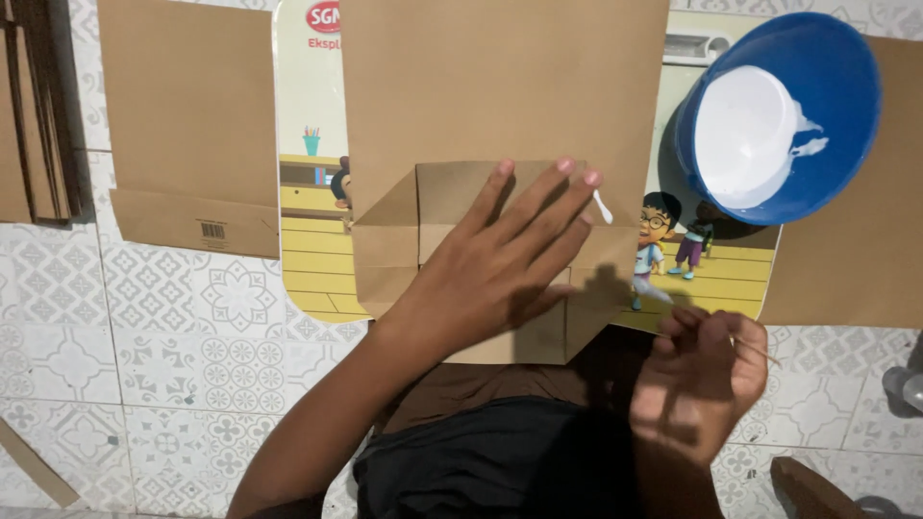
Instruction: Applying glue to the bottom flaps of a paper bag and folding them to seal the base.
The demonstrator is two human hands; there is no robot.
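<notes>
1. The left hand (pixel 500 264) lies flat on the folded bottom of a brown paper bag (pixel 500 106), its fingers (pixel 538 207) spread wide and holding nothing, pressing the flaps down.
2. The bag lies on a glossy cartoon-printed sheet (pixel 308 173) on the tiled floor (pixel 154 327); its folded end points toward the person, directly under the palm.
3. A smear of white glue (pixel 603 206) shows on the bag just beside the tips of the left hand's fingers.
4. The right hand (pixel 697 380) hovers near the bag's lower right corner, fingers pinched narrow on a thin stick (pixel 760 353), apart from the paper.
5. A round blue plastic bowl (pixel 827 86) holding white glue sits up right, tilted, well apart from both hands.
6. The bag is matte, creased kraft paper with crisp diagonal folds; another flat brown bag (pixel 187 115) lies to the left, beside a stack of more bags (pixel 34 106).
7. The floor tiles carry a grey ornamental pattern.
</notes>
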